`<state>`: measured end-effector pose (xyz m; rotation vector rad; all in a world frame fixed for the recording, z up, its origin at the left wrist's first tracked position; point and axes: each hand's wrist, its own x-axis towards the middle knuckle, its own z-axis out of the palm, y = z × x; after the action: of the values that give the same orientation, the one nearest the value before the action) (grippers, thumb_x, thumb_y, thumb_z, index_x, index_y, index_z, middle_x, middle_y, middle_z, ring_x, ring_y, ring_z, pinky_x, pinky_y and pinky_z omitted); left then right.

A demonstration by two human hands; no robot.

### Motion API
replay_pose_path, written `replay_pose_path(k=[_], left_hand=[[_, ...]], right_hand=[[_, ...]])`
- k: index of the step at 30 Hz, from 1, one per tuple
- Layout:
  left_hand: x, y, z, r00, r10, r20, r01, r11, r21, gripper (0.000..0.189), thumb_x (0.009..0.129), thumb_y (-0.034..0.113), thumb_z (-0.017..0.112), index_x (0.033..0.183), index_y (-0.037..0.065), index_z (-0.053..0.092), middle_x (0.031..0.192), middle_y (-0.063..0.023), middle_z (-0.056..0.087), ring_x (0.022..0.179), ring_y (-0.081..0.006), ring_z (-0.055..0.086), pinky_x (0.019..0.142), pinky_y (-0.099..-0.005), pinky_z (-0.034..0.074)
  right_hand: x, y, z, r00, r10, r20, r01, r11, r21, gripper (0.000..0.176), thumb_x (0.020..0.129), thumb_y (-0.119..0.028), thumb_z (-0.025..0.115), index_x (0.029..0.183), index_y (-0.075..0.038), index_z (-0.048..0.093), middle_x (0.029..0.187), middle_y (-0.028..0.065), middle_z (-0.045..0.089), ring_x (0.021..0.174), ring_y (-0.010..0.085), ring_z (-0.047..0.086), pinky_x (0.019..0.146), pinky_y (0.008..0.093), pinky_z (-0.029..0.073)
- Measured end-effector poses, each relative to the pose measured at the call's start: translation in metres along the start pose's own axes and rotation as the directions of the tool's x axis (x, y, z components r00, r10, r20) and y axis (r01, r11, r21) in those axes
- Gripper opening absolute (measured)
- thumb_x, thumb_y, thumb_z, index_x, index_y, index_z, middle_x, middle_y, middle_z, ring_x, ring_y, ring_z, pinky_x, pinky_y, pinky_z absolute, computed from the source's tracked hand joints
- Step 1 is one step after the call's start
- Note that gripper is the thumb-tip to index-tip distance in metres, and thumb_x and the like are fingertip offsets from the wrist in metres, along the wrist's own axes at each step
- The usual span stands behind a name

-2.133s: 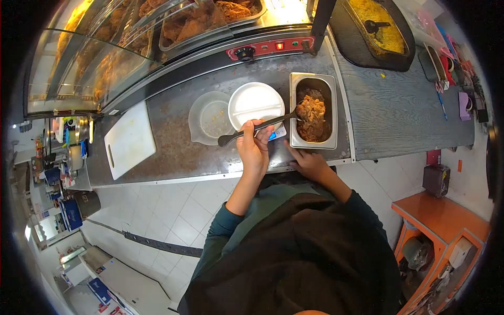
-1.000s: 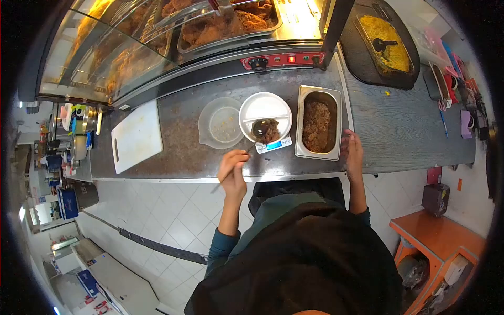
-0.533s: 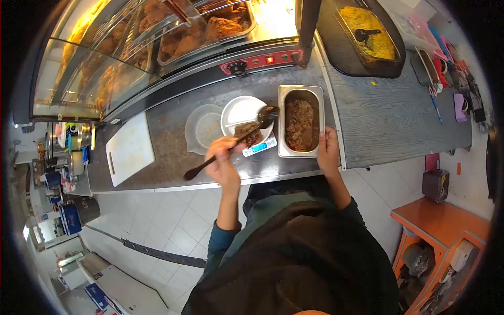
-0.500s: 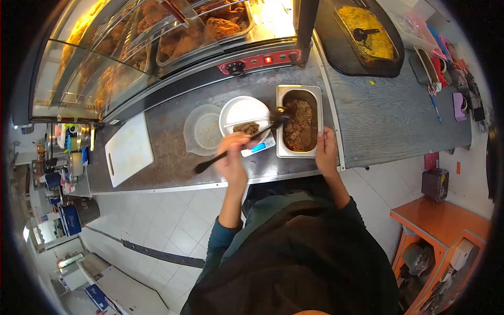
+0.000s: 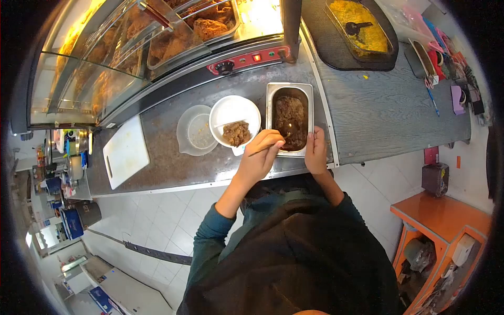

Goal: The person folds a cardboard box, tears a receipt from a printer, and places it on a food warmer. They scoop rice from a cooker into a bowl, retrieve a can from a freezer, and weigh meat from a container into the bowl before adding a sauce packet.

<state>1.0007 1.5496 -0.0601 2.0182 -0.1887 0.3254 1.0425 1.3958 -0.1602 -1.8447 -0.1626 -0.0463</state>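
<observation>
A steel food pan (image 5: 271, 105) on the counter holds brown minced-looking cooked food in dark liquid. My left hand (image 5: 257, 160) is closed round the dark handle of a serving spoon, over the pan's near left corner; the spoon's head is hidden in the pan. Against the pan's right wall, my right hand (image 5: 317, 152) grips the rim. Just left of the pan sits a round white divided bowl (image 5: 231, 107), with a portion of the brown food (image 5: 237, 133) in its near compartment. My left hand hides most of the kitchen scale (image 5: 238, 150) under the bowl.
A clear plastic container (image 5: 194, 128) stands left of the bowl, then a white cutting board (image 5: 127, 152). Behind is a glass heated cabinet (image 5: 105, 79) with fried food. At the right back, a glass dish of yellow food (image 5: 362, 31) rests on a black board (image 5: 320, 47).
My left hand has moved right with the spoon, from over the bowl to the pan. More brown food now lies in the bowl. My right hand stays at the pan.
</observation>
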Motion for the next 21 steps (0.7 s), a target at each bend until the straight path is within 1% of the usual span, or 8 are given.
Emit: replay_pose_path(k=[4, 7, 8, 12, 15, 19, 20, 21], left_hand=[[-0.009, -0.020, 0.022, 0.997, -0.016, 0.078, 0.014, 1.000, 0.028, 0.018, 0.086, 0.014, 0.043, 0.082, -0.003, 0.052, 0.078, -0.0113, 0.054, 0.068, -0.0185, 0.055, 0.060, -0.0269, 0.043], [-0.016, -0.020, 0.022, 0.896, -0.436, -0.084, 0.365, 0.831, -0.419, 0.022, 0.088, 0.016, 0.042, 0.081, -0.002, 0.052, 0.079, -0.0090, 0.053, 0.062, -0.0130, 0.055, 0.054, -0.0227, 0.044], [-0.015, -0.019, 0.023, 0.873, -0.457, -0.172, 0.293, 0.772, -0.563, 0.023, 0.089, 0.017, 0.040, 0.081, -0.001, 0.052, 0.081, -0.0077, 0.053, 0.059, -0.0098, 0.055, 0.050, -0.0199, 0.044], [-0.025, -0.020, 0.042, 0.881, -0.335, -0.334, 0.172, 0.885, -0.433, 0.021, 0.088, 0.014, 0.039, 0.082, -0.002, 0.051, 0.081, -0.0076, 0.053, 0.064, -0.0122, 0.056, 0.052, -0.0200, 0.045], [-0.023, -0.021, 0.040, 0.986, 0.068, -0.153, -0.053, 0.994, 0.096, 0.019, 0.087, 0.011, 0.040, 0.078, -0.003, 0.052, 0.081, -0.0107, 0.052, 0.073, -0.0167, 0.054, 0.062, -0.0260, 0.044], [-0.031, -0.019, 0.052, 0.967, -0.179, -0.179, 0.163, 0.981, -0.103, 0.013, 0.084, 0.007, 0.044, 0.078, -0.003, 0.051, 0.077, -0.0117, 0.054, 0.066, -0.0214, 0.055, 0.056, -0.0267, 0.042], [-0.032, -0.017, 0.054, 0.860, -0.443, -0.254, 0.296, 0.837, -0.460, 0.019, 0.087, 0.011, 0.042, 0.076, -0.002, 0.051, 0.076, -0.0074, 0.055, 0.063, -0.0141, 0.055, 0.054, -0.0231, 0.043], [-0.028, -0.015, 0.047, 0.808, -0.519, -0.277, 0.294, 0.764, -0.575, 0.023, 0.089, 0.015, 0.039, 0.075, 0.000, 0.050, 0.075, -0.0048, 0.054, 0.060, -0.0092, 0.054, 0.054, -0.0205, 0.044]], right_hand=[[-0.002, 0.001, 0.002, 0.999, -0.049, -0.017, 0.049, 0.999, 0.023, 0.019, 0.087, -0.012, 0.037, 0.099, 0.002, 0.040, 0.063, 0.0103, 0.047, 0.056, 0.0182, 0.048, 0.052, 0.0303, 0.037], [-0.004, 0.001, 0.002, 0.998, -0.060, -0.019, 0.060, 0.997, 0.038, 0.020, 0.087, -0.012, 0.036, 0.100, 0.003, 0.040, 0.064, 0.0101, 0.048, 0.056, 0.0171, 0.048, 0.052, 0.0300, 0.037], [-0.004, 0.000, 0.001, 0.999, -0.052, -0.003, 0.052, 0.998, 0.037, 0.020, 0.087, -0.012, 0.036, 0.101, 0.003, 0.039, 0.064, 0.0100, 0.048, 0.056, 0.0168, 0.048, 0.052, 0.0298, 0.037], [-0.003, -0.002, -0.003, 0.994, -0.107, 0.037, 0.109, 0.993, -0.038, 0.020, 0.088, -0.012, 0.035, 0.101, 0.003, 0.039, 0.066, 0.0101, 0.048, 0.057, 0.0167, 0.048, 0.054, 0.0292, 0.038], [-0.004, 0.000, -0.005, 0.996, -0.047, 0.073, 0.045, 0.999, 0.021, 0.021, 0.088, -0.012, 0.034, 0.101, 0.003, 0.039, 0.068, 0.0105, 0.048, 0.059, 0.0170, 0.048, 0.055, 0.0294, 0.038], [-0.002, 0.000, -0.004, 0.993, -0.102, 0.059, 0.102, 0.995, 0.004, 0.021, 0.088, -0.012, 0.033, 0.101, 0.003, 0.039, 0.070, 0.0116, 0.049, 0.060, 0.0187, 0.049, 0.056, 0.0304, 0.038], [-0.002, 0.000, -0.003, 0.992, -0.117, 0.056, 0.116, 0.993, 0.021, 0.021, 0.088, -0.012, 0.033, 0.100, 0.003, 0.039, 0.070, 0.0120, 0.049, 0.061, 0.0191, 0.049, 0.057, 0.0306, 0.039], [-0.001, 0.000, -0.003, 0.990, -0.132, 0.049, 0.130, 0.991, 0.039, 0.021, 0.088, -0.012, 0.033, 0.100, 0.004, 0.039, 0.071, 0.0124, 0.049, 0.061, 0.0195, 0.049, 0.057, 0.0308, 0.039]])
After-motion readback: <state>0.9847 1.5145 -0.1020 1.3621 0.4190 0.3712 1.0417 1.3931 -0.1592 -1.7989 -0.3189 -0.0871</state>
